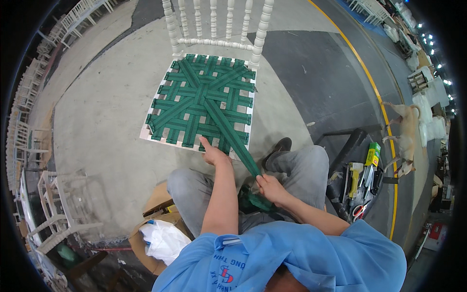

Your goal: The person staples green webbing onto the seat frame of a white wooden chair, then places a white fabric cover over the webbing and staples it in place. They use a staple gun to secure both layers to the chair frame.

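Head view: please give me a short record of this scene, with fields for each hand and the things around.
left hand: presses the near edge of the chair seat
right hand: grips the green strap, pulled taut
seat state: woven with green straps, one diagonal strap running to the right hand
chair: white, on the floor
tools: on the right
cardboard box: on the left

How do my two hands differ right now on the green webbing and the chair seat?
The left hand presses open, finger extended, on the front edge of the chair seat; the right hand is closed around the loose green strap, nearer the lap. Left rests on woven webbing; right pulls the strap's free end taut. Both are bare.
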